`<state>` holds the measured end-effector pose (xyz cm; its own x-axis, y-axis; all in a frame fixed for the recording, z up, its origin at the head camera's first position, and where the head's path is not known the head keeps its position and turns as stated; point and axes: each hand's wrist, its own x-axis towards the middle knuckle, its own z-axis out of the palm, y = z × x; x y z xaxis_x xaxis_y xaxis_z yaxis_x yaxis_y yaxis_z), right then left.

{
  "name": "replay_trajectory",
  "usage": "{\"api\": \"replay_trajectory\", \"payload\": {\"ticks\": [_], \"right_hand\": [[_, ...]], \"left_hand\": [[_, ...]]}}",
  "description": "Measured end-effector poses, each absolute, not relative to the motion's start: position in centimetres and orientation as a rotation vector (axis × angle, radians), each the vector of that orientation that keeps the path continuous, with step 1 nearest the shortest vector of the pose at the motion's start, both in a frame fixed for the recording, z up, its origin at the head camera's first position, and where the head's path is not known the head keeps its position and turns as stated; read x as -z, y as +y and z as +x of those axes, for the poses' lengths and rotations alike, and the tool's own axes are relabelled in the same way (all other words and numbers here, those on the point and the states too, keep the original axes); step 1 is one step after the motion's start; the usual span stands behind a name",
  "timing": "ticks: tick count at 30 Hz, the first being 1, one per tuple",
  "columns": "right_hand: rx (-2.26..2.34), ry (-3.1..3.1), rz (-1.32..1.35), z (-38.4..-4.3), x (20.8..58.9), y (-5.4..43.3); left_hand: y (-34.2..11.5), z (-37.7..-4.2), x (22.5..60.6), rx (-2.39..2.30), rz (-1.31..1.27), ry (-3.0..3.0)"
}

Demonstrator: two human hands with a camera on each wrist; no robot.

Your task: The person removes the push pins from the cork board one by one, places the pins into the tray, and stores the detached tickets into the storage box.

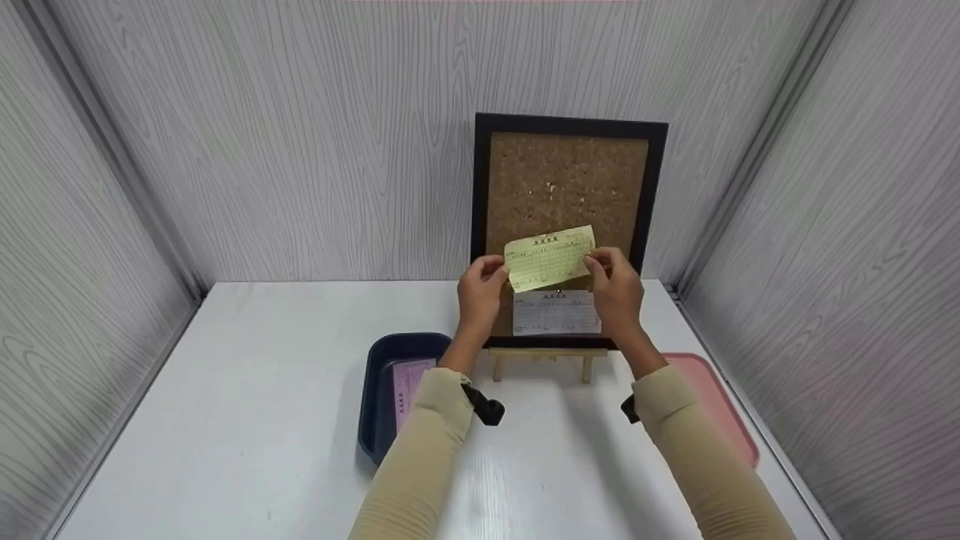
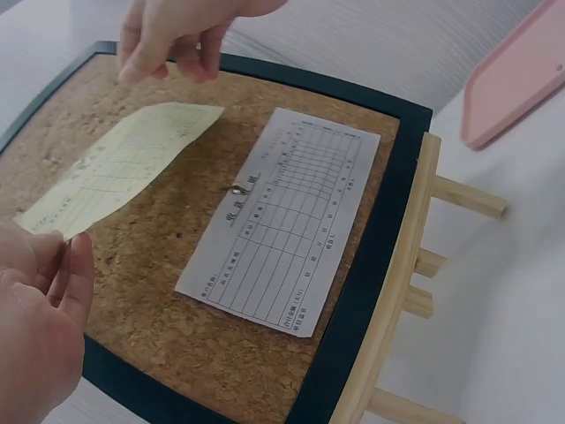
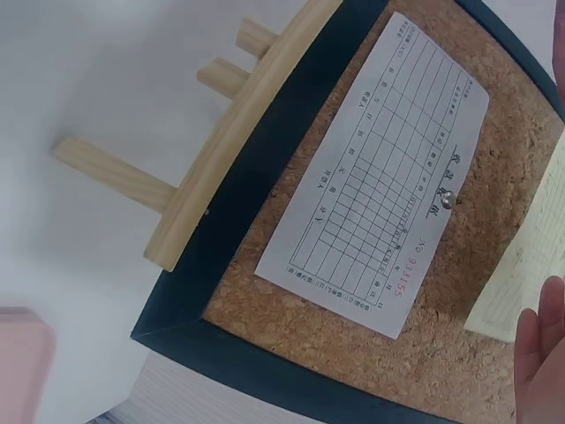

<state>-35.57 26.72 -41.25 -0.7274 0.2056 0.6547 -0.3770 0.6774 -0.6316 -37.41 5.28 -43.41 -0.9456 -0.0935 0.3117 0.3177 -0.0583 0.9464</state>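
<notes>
Pinching yellow slip (image 1: pixel 549 259): left hand (image 1: pixel 480 295). Right hand (image 1: pixel 620 292): fingers bent nearby, hold unclear.

Pale-yellow rectangular paper slip (image 1: pixel 549 259), printed with a ruled table, slants right end up before black-framed cork board (image 1: pixel 566 176), above a white printed paper slip (image 1: pixel 555 316), pinned. Left hand (image 1: pixel 480 294) pinches yellow slip's left edge; right hand (image 1: pixel 619 291) at right edge, contact unclear.
</notes>
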Motion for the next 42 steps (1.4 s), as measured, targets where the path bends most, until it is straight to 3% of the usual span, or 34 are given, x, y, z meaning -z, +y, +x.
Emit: {"api": "replay_trajectory", "payload": {"ticks": [17,29,42], "right_hand": [[-1.316,-2.136,0.053,-29.4,44.5,31.2],[-1.437,-2.099,-0.153,-25.7,49.3,35.3],[-1.488,-2.062,-0.368,-22.1,51.8,39.2]], "left_hand": [[1.5,-31.6,44.8,2.268,-0.16,-1.751],[-1.8,-27.4,47.4,2.339,-0.026,-1.708],[-5.4,-24.1,50.5,2.257,0.144,-1.699]]}}
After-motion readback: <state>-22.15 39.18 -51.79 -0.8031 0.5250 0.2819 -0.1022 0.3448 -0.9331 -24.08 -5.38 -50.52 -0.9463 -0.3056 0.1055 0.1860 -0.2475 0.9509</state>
